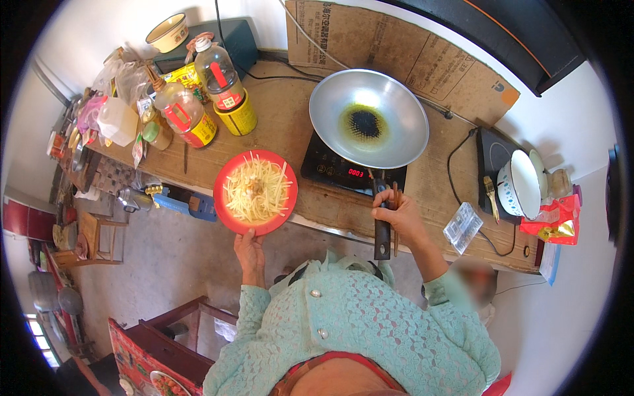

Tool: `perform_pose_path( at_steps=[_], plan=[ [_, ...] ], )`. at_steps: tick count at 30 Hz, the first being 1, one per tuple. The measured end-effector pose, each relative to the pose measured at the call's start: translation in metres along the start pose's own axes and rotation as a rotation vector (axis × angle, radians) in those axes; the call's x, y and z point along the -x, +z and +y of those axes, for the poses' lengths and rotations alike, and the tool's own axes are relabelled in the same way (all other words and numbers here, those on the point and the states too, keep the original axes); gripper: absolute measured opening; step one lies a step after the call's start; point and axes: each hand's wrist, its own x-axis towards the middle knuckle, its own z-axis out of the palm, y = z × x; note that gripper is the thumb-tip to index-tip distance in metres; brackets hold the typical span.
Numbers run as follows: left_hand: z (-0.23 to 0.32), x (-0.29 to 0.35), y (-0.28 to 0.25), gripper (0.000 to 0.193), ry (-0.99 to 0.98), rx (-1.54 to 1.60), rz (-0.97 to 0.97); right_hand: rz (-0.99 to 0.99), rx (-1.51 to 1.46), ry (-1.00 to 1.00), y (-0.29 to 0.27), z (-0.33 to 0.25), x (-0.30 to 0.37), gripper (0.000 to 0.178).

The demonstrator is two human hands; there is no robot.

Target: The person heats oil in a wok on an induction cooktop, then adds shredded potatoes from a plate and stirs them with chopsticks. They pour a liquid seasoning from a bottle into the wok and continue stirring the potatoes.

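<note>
My left hand (249, 256) grips the near rim of a red plate (222, 212), keeping it level at the counter's front edge. Pale yellow shredded potato (256, 191) is heaped on that plate, with a small brownish patch on top. In my right hand (406, 218) is a pair of brown chopsticks (396, 241), pointing down beside the black wok handle (382, 241). Whether the fingers also touch the handle, I cannot tell. The silver wok (413, 132) rests on a black induction cooker (323, 165) with a lit red display. Yellowish oil (360, 112) pools in its bottom.
Oil bottles (224, 76), a yellow tin (238, 119) and a white jug (119, 122) crowd the counter's left. On the right are a white basin (518, 185), a brush (491, 198), a clear plastic packet (463, 228) and a red bag (555, 221). Cardboard (396, 46) leans behind the wok.
</note>
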Motion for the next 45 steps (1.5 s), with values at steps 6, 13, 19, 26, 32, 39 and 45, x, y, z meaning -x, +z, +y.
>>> perform_pose_path(
  at_steps=[6, 13, 19, 26, 32, 39, 45],
  plan=[
    [0.0, 0.0, -0.002, 0.024, 0.004, 0.008, -0.011, 0.015, 0.004, -0.049, 0.003, 0.012, -0.002, 0.016],
    [-0.001, -0.001, -0.003, 0.023, 0.0, 0.009, -0.008, 0.01, -0.005, -0.03, 0.005, 0.018, -0.001, 0.015],
    [-0.002, -0.002, -0.004, 0.022, 0.003, 0.011, -0.009, -0.001, -0.047, -0.063, 0.004, 0.016, -0.005, 0.015],
    [0.001, 0.001, 0.003, 0.021, 0.004, 0.012, 0.015, 0.02, -0.038, -0.074, 0.0, 0.01, -0.005, 0.016],
    [0.001, -0.002, -0.001, 0.02, -0.015, 0.024, -0.004, 0.025, -0.02, -0.067, -0.002, 0.007, -0.004, 0.016],
    [0.013, -0.005, 0.005, 0.025, 0.04, -0.026, -0.067, 0.003, -0.016, -0.042, -0.002, 0.012, -0.001, 0.016],
    [0.05, 0.001, 0.045, 0.027, 0.118, -0.074, -0.087, -0.019, 0.014, -0.056, -0.001, 0.029, 0.002, 0.017]
  ],
)
